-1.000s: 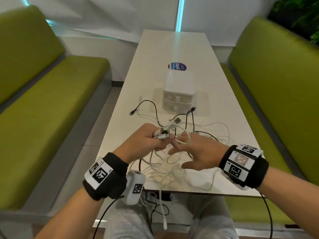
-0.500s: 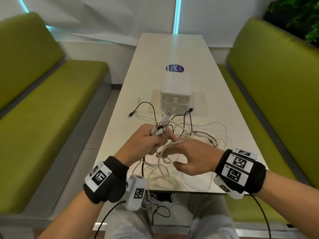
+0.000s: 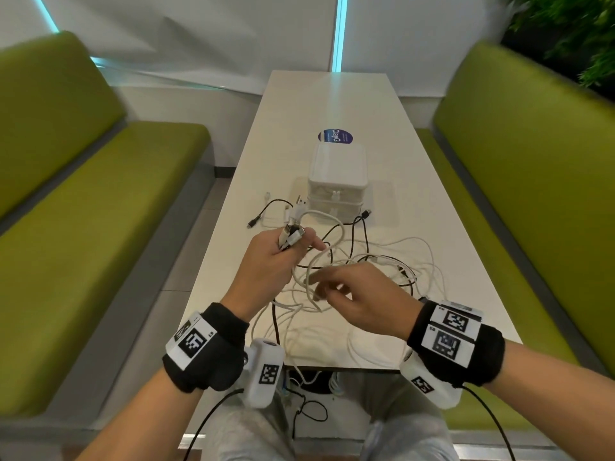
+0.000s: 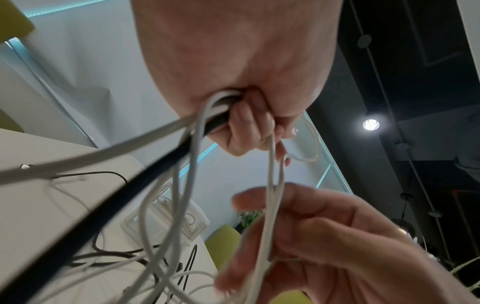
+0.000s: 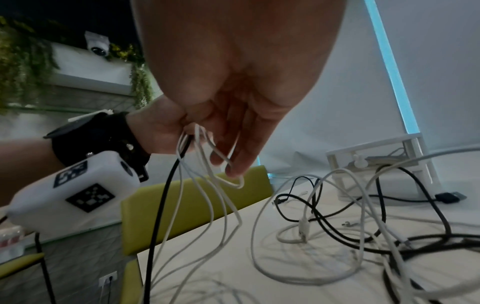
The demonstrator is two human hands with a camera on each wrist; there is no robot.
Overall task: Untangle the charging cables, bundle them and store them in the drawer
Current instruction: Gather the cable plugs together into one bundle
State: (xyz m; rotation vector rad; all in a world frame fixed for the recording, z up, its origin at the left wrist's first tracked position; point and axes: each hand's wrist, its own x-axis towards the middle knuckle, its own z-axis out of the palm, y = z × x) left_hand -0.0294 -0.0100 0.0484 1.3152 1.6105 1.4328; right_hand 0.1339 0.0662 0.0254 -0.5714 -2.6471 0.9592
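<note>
Head and wrist views of the untangling stage. The left hand point(image 3: 266, 257) is raised above the counter point(image 3: 376, 134) with its fingers curled round a gathered cluster of plug ends point(image 3: 292, 235) and the cords trailing from them, several white and one black; the fist closed on these cords is confirmed in the left wrist view. The right hand point(image 3: 362, 294), just beside and nearer the body than the left, is held with relaxed, spread fingers point(image 5: 235, 162) threaded into a hanging white cable loop point(image 5: 228, 181); no firm pinch is shown. The remaining tangle of charging cables point(image 3: 382, 261) lies on the counter beyond and beside the right hand, with strands draped over the near edge below both hands. A small white drawer unit point(image 3: 336, 181), drawers shut, stands farther out, past the left hand's fingertips.

The cables are judged light, limp and smooth-jacketed: a pulled strand is likely to drag its neighbours and tighten crossings rather than slide free. The rigid plug ends are judged the best places to be held, since one end can be fed back through each loop. A slack, open grasp on mid-cord sections is judged preferable to a hard tug. The thin joints at the connectors are judged the parts most easily strained. Bundling and storing are not yet begun.
</note>
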